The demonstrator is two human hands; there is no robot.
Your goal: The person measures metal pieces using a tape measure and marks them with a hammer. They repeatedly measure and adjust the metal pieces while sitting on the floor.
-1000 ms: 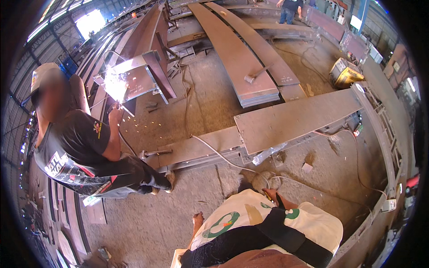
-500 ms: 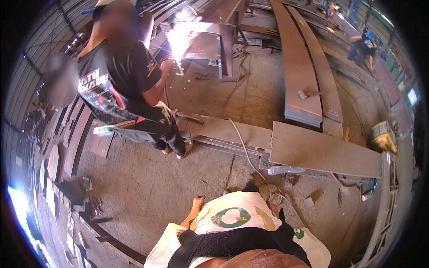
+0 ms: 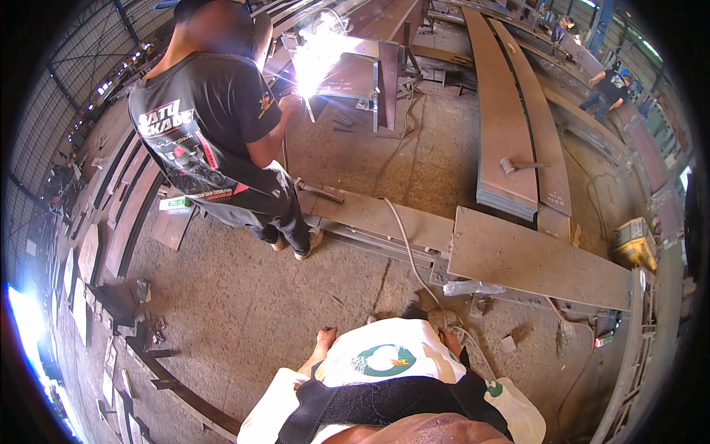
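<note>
My left hand (image 3: 325,338) hangs beside the white shirt, its fingers curled in, with no object showing in it. Close to the other side of the shirt is my right hand (image 3: 450,341); the shirt hides much of it and its fingers do not show clearly. A grey hose (image 3: 411,255) runs along the floor past my right side. Ahead on the left, a co-worker in a dark T-shirt (image 3: 200,133) holds a welding tool at a steel frame (image 3: 386,89), where a bright arc (image 3: 316,70) throws sparks and smoke.
A low stack of steel plates (image 3: 540,259) crosses in front of me. Long steel beams (image 3: 499,111) lie beyond, with a hammer (image 3: 518,166) on top. A yellow box (image 3: 636,243) stands at right. More steel pieces (image 3: 126,214) lie at left. Another person (image 3: 606,92) bends over far right.
The view has shifted slightly, so the surroundings sit lower and further right. The co-worker's arc still burns. My hands stay by my sides.
</note>
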